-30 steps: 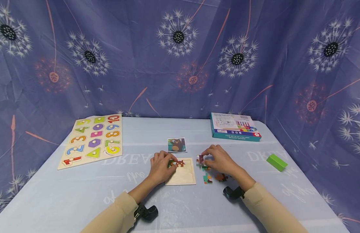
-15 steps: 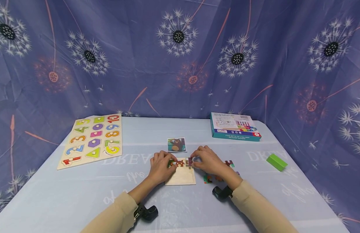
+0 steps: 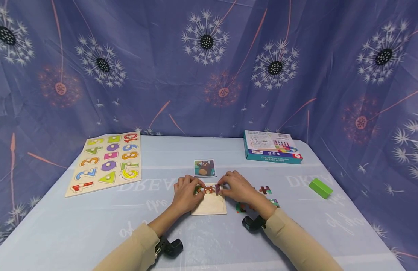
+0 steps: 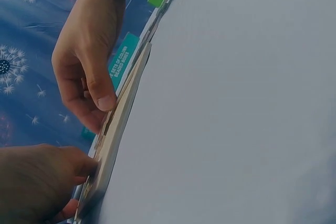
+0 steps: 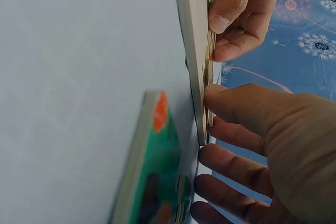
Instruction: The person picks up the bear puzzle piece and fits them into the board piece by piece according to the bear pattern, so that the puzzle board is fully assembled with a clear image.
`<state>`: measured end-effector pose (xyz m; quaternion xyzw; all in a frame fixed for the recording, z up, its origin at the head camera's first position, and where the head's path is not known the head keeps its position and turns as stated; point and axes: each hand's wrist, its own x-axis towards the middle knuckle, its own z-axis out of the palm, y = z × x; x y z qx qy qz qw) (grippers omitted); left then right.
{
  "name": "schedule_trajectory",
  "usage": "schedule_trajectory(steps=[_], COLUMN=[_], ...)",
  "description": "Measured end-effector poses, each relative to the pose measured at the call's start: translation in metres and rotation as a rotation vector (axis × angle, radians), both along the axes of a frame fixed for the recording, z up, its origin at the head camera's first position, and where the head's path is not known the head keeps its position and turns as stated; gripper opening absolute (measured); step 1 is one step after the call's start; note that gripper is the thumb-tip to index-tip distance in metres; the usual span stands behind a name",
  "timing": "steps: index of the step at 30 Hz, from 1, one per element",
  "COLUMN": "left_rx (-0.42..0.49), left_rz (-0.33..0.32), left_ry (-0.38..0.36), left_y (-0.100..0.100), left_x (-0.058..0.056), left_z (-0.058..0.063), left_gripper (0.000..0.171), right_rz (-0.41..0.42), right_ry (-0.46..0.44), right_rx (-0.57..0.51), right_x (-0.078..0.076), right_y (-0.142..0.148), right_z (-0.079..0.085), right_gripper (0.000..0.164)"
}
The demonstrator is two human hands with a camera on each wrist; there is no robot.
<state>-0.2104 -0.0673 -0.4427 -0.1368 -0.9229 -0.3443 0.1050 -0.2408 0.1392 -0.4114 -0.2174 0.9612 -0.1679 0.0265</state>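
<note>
The right hand [image 3: 237, 187] pinches a purple-brown puzzle piece [image 3: 218, 190] between thumb and fingers at the upper right of a wooden tray [image 3: 209, 205]; the left hand [image 3: 186, 195], its fingers curled, holds joined pieces [image 3: 209, 189] at the tray's upper left; these pieces and the purple-brown one form a row along the far edge, the tray showing bare wood below. Just beyond the tray lies a bear picture card [image 3: 204, 168]; loose pieces [image 3: 265, 190] lie to the right, some partly hidden under the right forearm.

The teal-edged box [image 3: 274, 148] at the back right reads "FIVE SETS OF COLUMN BEADED BOXES" (the left wrist view catches part of the same line, tilted); its smaller print is too fine to read. The number board [image 3: 100, 186] at the back left carries numerals 1 to 10 and coloured shapes; the pale tablecloth [image 3: 212, 241] shows "DREA" beside the left hand, with fainter script nearer the person; a green block [image 3: 320, 188] lies at the right; a dandelion-patterned curtain [image 3: 161, 56] hangs behind.
</note>
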Motion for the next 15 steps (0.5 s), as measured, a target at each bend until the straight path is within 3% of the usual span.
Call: schedule_trajectory(steps=[15], left_rx=[0.0], left_rz=[-0.004], left_ry=[-0.032], left_y=[-0.0004], left_x=[-0.0018], left_z=[0.0035], left_gripper=[0.013], right_rz=[0.004], right_ry=[0.009], right_rx=[-0.012], right_x=[-0.0007], right_y=[0.0007], right_z=[-0.0024], right_gripper=[0.026])
